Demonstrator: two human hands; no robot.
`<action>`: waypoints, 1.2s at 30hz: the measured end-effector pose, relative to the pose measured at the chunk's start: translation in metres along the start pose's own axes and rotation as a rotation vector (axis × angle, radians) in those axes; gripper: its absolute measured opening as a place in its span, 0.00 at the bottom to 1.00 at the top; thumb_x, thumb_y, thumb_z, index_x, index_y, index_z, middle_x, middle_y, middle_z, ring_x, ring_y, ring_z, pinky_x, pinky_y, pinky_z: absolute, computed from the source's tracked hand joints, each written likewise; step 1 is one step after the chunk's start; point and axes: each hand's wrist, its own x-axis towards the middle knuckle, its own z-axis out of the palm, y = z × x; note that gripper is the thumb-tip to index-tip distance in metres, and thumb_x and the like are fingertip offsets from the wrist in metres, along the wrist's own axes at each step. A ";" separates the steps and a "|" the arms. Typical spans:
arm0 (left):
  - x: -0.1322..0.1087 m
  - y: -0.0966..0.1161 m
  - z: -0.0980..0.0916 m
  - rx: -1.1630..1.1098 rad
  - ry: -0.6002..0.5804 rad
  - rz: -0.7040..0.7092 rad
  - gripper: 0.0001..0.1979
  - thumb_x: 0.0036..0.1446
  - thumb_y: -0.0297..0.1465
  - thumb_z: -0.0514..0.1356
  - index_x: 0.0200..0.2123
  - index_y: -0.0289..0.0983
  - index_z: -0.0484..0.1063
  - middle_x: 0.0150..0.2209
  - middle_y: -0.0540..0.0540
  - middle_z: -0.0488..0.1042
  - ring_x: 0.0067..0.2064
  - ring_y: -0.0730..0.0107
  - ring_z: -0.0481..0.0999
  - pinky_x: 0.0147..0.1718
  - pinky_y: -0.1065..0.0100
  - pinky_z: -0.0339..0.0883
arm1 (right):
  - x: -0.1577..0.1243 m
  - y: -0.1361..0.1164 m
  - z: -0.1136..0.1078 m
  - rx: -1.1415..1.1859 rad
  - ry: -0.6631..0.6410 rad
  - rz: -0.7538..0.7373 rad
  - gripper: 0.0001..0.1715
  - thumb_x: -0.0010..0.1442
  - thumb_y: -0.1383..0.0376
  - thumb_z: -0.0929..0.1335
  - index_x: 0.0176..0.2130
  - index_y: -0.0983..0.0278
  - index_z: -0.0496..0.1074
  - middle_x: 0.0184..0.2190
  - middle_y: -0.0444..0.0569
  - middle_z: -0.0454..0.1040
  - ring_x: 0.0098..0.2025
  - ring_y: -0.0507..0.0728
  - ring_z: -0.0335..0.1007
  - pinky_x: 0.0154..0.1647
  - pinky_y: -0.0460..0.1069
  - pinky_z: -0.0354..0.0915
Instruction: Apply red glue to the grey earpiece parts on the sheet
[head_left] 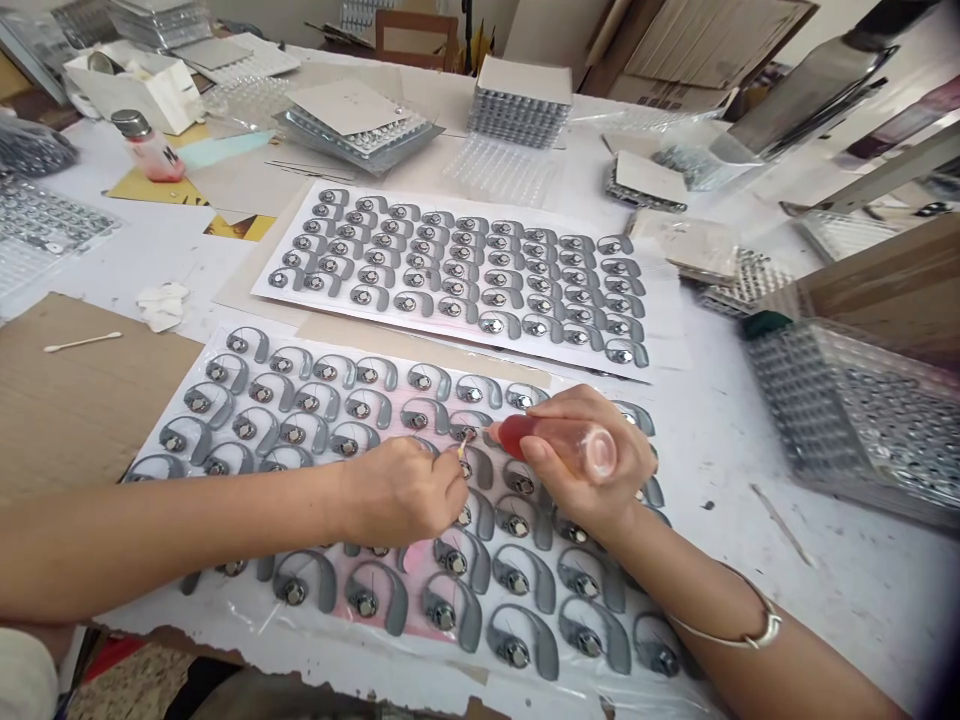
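My left hand (405, 490) is closed, pinching a thin yellowish stick (462, 447) whose tip meets a grey ear-hook earphone part (469, 425). My right hand (600, 470) wraps around a clear squeeze bottle (566, 445) with red liquid in it. The bottle lies tilted nearly flat, its nozzle pointing left at that same part. Rows of ear-hook parts, each with a round metal piece and fine wires, cover the near white sheet (420, 640), which has pink stains. Both forearms and hands hide some of them.
A second board of ear-hook parts (457, 270) lies behind. Left are a cotton swab (82, 342) on cardboard (45, 400), crumpled tissue (162, 305) and a jar with pink liquid (148, 147). Stacked clear trays (847, 410) stand right, near a loose stick (782, 525).
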 end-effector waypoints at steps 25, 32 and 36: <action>-0.001 -0.009 -0.001 -0.131 -0.044 -0.071 0.07 0.54 0.21 0.51 0.30 0.31 0.67 0.26 0.44 0.71 0.21 0.71 0.69 0.16 0.70 0.65 | 0.003 -0.003 -0.001 -0.030 -0.072 -0.097 0.10 0.55 0.66 0.71 0.38 0.61 0.68 0.26 0.44 0.72 0.25 0.52 0.67 0.22 0.48 0.65; 0.000 -0.012 -0.003 -0.184 -0.061 -0.122 0.05 0.52 0.20 0.53 0.28 0.33 0.67 0.25 0.47 0.70 0.22 0.70 0.70 0.17 0.70 0.66 | 0.004 -0.003 -0.001 -0.019 -0.081 -0.110 0.10 0.54 0.68 0.71 0.37 0.62 0.67 0.26 0.44 0.71 0.25 0.51 0.67 0.23 0.47 0.65; 0.001 -0.014 -0.002 -0.172 -0.044 -0.134 0.07 0.51 0.19 0.53 0.25 0.34 0.64 0.23 0.48 0.68 0.20 0.73 0.67 0.15 0.72 0.61 | 0.004 -0.003 -0.002 0.002 -0.081 -0.100 0.10 0.54 0.67 0.71 0.37 0.61 0.67 0.25 0.43 0.71 0.24 0.51 0.66 0.22 0.48 0.66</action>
